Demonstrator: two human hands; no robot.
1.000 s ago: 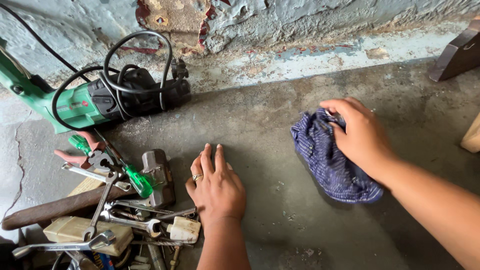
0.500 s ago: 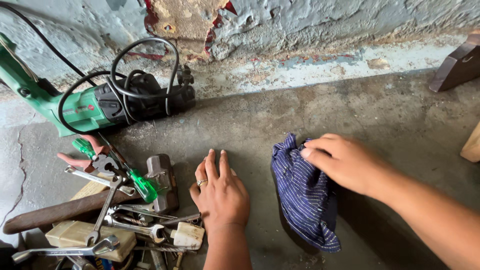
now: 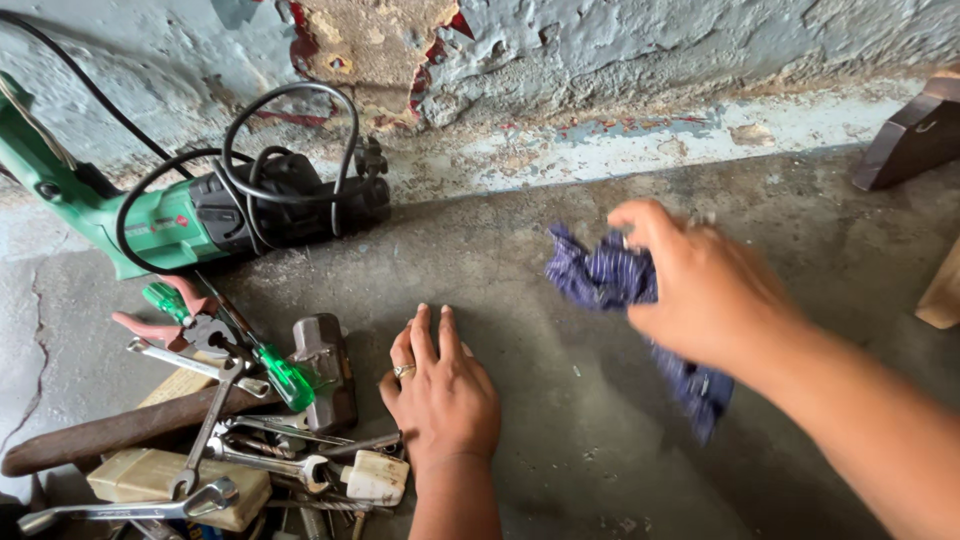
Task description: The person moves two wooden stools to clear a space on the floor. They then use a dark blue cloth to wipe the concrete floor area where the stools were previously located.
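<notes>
My left hand (image 3: 440, 392) rests flat on the concrete floor (image 3: 560, 440), fingers together, a ring on one finger, just right of a pile of tools. My right hand (image 3: 705, 285) grips a dark blue striped cloth (image 3: 600, 275) and holds it just above the floor; the hand is blurred. Part of the cloth hangs down below my wrist. The cloth is about a hand's width to the right of my left hand.
A green and black power drill (image 3: 210, 215) with a coiled black cable lies by the peeling wall. The pile at left holds a hammer (image 3: 320, 372), spanners (image 3: 215, 430), a green screwdriver (image 3: 280, 372), pliers (image 3: 165, 320) and wooden blocks (image 3: 150, 478). Dark wood pieces (image 3: 915, 135) stand at the right.
My right hand has lifted the cloth off the floor, bunched it and moved it up and left. My left hand stays flat in place.
</notes>
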